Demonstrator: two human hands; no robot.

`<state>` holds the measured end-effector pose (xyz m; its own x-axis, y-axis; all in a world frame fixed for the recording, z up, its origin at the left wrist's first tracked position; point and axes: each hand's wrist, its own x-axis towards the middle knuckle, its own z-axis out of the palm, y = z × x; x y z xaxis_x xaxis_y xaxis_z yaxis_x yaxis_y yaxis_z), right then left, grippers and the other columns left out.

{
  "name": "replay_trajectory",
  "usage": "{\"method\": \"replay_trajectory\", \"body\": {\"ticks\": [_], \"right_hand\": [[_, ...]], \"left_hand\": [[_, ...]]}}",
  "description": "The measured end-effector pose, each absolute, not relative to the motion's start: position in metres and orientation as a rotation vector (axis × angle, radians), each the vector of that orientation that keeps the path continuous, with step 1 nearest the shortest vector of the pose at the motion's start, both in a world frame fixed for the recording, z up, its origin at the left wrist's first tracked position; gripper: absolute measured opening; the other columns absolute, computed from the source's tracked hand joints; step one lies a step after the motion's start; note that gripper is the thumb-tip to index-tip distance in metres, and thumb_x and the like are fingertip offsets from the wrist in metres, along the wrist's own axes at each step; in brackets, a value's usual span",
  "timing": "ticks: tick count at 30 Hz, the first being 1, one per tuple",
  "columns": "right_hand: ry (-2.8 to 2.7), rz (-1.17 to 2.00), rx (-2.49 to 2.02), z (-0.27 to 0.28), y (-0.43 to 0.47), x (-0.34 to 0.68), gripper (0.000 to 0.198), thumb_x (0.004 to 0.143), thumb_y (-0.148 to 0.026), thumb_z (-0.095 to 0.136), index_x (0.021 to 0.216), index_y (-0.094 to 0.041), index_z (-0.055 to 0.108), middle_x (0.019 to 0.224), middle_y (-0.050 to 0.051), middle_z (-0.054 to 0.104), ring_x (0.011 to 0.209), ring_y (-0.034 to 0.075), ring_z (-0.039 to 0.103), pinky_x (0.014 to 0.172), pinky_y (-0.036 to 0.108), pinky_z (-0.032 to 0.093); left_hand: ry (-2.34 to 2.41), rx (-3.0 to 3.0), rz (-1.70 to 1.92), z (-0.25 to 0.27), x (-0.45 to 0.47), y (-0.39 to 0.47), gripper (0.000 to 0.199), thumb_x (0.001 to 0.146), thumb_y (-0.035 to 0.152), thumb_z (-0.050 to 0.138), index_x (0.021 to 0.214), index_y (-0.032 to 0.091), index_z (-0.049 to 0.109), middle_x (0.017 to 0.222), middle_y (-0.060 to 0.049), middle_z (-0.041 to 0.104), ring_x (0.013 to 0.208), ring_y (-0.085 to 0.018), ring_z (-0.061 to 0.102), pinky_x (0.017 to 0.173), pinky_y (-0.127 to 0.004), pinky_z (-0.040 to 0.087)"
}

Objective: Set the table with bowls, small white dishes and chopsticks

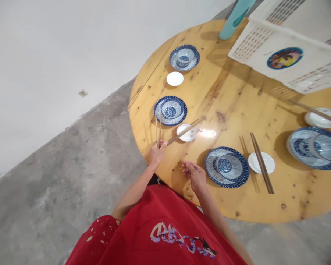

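Two wooden chopsticks [160, 127] point up from my left hand [157, 151], which is closed around their lower ends at the table's edge. Right beside this hand, another pair of chopsticks [182, 133] rests slantwise across a small white dish [189, 137]. My right hand [198, 178] hovers at the near table edge, fingers curled together with nothing visible in them. Just right of it sits a blue-and-white plate [209, 176] bearing a patterned bowl [231, 166]. Behind my left hand stands a similar plate [179, 120] with a bowl [171, 109] on it.
The round wooden table [223, 92] also holds a far plate [172, 62] with a bowl, a white saucer [174, 78], and chopsticks [260, 162] across another dish [269, 162]. A white basket [259, 51] and turquoise holder [234, 22] stand at the back. A wall [57, 55] rises left.
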<state>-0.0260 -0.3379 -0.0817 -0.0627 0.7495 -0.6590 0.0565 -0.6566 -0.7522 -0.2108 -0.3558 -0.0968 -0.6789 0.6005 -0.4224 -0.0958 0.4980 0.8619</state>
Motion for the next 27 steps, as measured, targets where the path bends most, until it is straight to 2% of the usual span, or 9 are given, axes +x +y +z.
{"method": "replay_trajectory", "body": {"ticks": [3, 5, 9, 12, 15, 17, 22, 27], "right_hand": [[-0.878, 1.766, -1.659, -0.07, -0.337, -0.024, 0.046, 0.052, -0.051, 0.085, 0.078, -0.015, 0.075, 0.072, 0.005, 0.071, 0.052, 0.012, 0.056, 0.048, 0.025, 0.044], [-0.886, 1.769, -1.616, -0.06, -0.336, -0.023, 0.045, 0.053, -0.05, 0.086, 0.079, -0.016, 0.076, 0.074, 0.005, 0.071, 0.052, 0.012, 0.056, 0.05, 0.026, 0.045], [-0.993, 1.787, -1.483, -0.037, -0.333, -0.027, 0.045, 0.058, -0.053, 0.085, 0.083, -0.017, 0.077, 0.078, 0.007, 0.072, 0.055, 0.012, 0.057, 0.053, 0.027, 0.048], [-1.149, 1.754, -1.361, -0.016, -0.33, -0.034, 0.045, 0.067, -0.059, 0.081, 0.086, -0.018, 0.078, 0.083, 0.008, 0.073, 0.063, 0.014, 0.061, 0.06, 0.028, 0.051], [-1.295, 1.684, -1.252, 0.006, -0.327, -0.039, 0.047, 0.076, -0.064, 0.074, 0.09, -0.02, 0.079, 0.088, 0.008, 0.074, 0.077, 0.018, 0.065, 0.074, 0.031, 0.053], [-1.377, 1.643, -1.187, 0.018, -0.326, -0.038, 0.047, 0.081, -0.066, 0.069, 0.088, -0.021, 0.079, 0.085, 0.007, 0.072, 0.08, 0.019, 0.063, 0.077, 0.031, 0.052], [-1.439, 1.645, -1.086, 0.03, -0.331, -0.028, 0.049, 0.078, -0.069, 0.071, 0.074, -0.02, 0.075, 0.071, 0.004, 0.063, 0.069, 0.016, 0.054, 0.066, 0.028, 0.047], [-1.321, 1.845, -1.019, 0.02, -0.338, -0.014, 0.05, 0.073, -0.069, 0.076, 0.068, -0.019, 0.073, 0.058, 0.001, 0.053, 0.059, 0.014, 0.046, 0.057, 0.028, 0.04]], "left_hand": [[2.042, 0.473, 1.267, -0.079, -0.214, -0.37, 0.032, 0.094, 0.043, 0.053, 0.086, 0.017, 0.07, 0.086, -0.004, 0.072, 0.077, -0.015, 0.063, 0.076, -0.026, 0.047], [1.983, 0.471, 1.28, -0.065, -0.21, -0.38, 0.038, 0.096, 0.047, 0.049, 0.083, 0.017, 0.07, 0.083, -0.004, 0.071, 0.067, -0.012, 0.058, 0.067, -0.025, 0.046], [1.693, 0.464, 1.305, -0.034, -0.188, -0.393, 0.044, 0.094, 0.055, 0.05, 0.087, 0.016, 0.068, 0.072, -0.001, 0.065, 0.046, -0.006, 0.037, 0.048, -0.022, 0.031], [1.48, 0.494, 1.316, -0.01, -0.169, -0.4, 0.049, 0.092, 0.059, 0.05, 0.09, 0.014, 0.067, 0.07, -0.001, 0.062, 0.043, -0.004, 0.032, 0.045, -0.022, 0.026], [1.346, 0.568, 1.278, 0.009, -0.153, -0.409, 0.056, 0.09, 0.066, 0.049, 0.09, 0.013, 0.068, 0.07, -0.001, 0.062, 0.043, -0.004, 0.033, 0.045, -0.023, 0.025], [1.313, 0.604, 1.225, 0.016, -0.146, -0.414, 0.06, 0.088, 0.07, 0.05, 0.089, 0.013, 0.069, 0.069, -0.002, 0.062, 0.043, -0.004, 0.034, 0.046, -0.023, 0.025], [1.315, 0.635, 1.101, 0.022, -0.131, -0.428, 0.068, 0.084, 0.078, 0.051, 0.088, 0.012, 0.069, 0.067, -0.002, 0.062, 0.042, -0.004, 0.033, 0.044, -0.023, 0.023], [1.323, 0.665, 0.966, 0.021, -0.12, -0.444, 0.067, 0.086, 0.075, 0.049, 0.092, 0.012, 0.069, 0.068, -0.002, 0.064, 0.04, -0.005, 0.039, 0.04, -0.022, 0.028]]}}
